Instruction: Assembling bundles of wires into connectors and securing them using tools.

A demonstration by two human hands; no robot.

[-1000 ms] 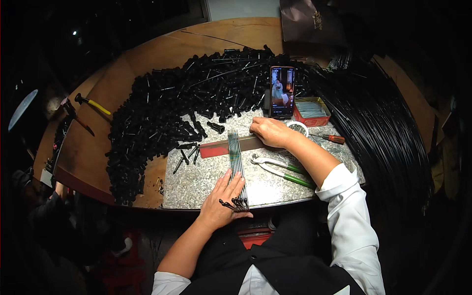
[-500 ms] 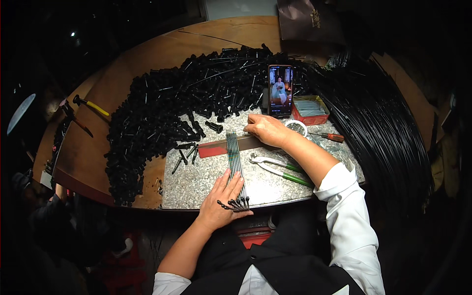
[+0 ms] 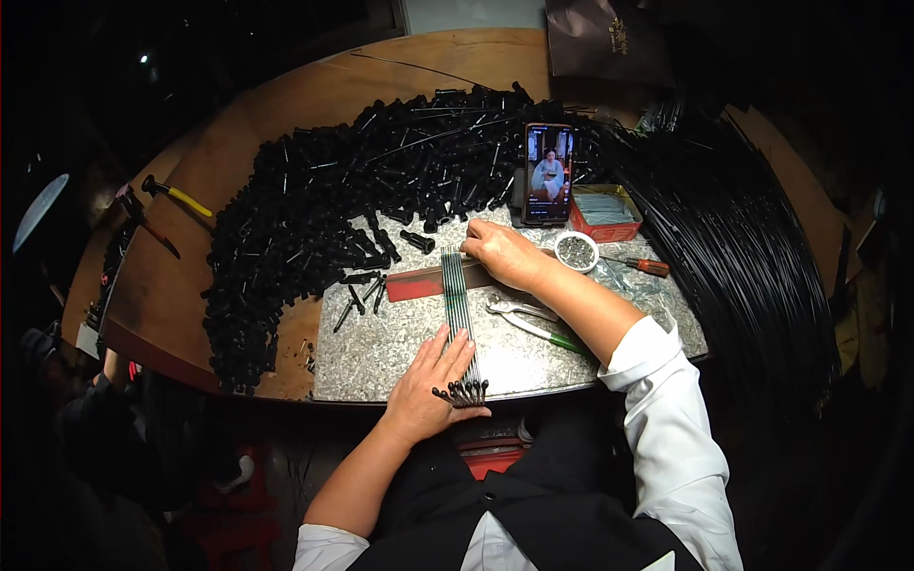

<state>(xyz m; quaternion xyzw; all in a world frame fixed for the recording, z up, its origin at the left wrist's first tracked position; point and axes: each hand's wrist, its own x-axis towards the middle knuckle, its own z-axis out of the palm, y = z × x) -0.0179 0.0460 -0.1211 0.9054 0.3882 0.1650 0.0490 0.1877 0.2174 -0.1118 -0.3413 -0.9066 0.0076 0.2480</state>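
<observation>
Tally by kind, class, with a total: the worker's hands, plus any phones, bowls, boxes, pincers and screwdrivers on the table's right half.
Left hand and right hand: 2
Phone: 1
White bowl: 1
Red box: 1
Green-handled pincers: 1
Screwdriver: 1
Total: 7

Bag (image 3: 592, 49): gold characters (image 3: 620, 36) in a short column, too small to read.
Phone (image 3: 549, 175): tiny pale lines low on its lit screen (image 3: 548, 167), too blurred to read.
Red box (image 3: 606, 232): faint pale marks on its front, illegible.
</observation>
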